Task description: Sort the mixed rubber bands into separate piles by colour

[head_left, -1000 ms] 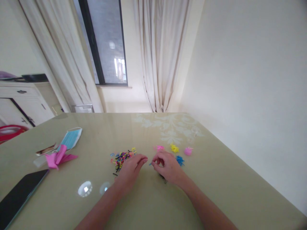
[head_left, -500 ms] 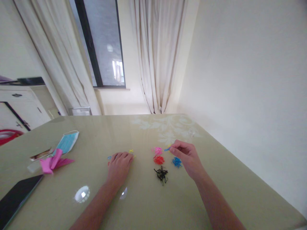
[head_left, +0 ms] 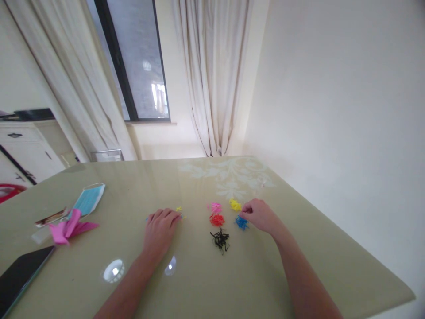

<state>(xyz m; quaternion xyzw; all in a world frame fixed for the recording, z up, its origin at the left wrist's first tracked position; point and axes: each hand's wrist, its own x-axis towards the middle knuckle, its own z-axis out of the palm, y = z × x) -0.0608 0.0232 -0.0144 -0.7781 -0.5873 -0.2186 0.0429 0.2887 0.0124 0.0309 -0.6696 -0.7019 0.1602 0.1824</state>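
My left hand (head_left: 161,230) lies palm down with its fingers stretched over the mixed heap of small coloured rubber bands. Only a few yellow bands (head_left: 179,208) and bits of blue show at its edges. My right hand (head_left: 261,215) is pinched together at the right side of the blue rubber band pile (head_left: 241,223); whatever its fingertips hold is hidden. Close by are a yellow pile (head_left: 235,204), a pink pile (head_left: 216,208), a red pile (head_left: 217,220) and, nearer me, a black pile (head_left: 220,240).
On the left of the glossy table (head_left: 195,283) lie a dark flat device (head_left: 25,274), a pink folded paper shape (head_left: 70,228) and a blue face mask (head_left: 89,199). A wall (head_left: 332,110) runs along the right edge. Curtains (head_left: 215,79) hang beyond the far edge.
My hands have parted. The left settled flat over the mixed heap; the right carried a blue rubber band rightward, then came down at the blue pile. The purple pile is now out of sight.
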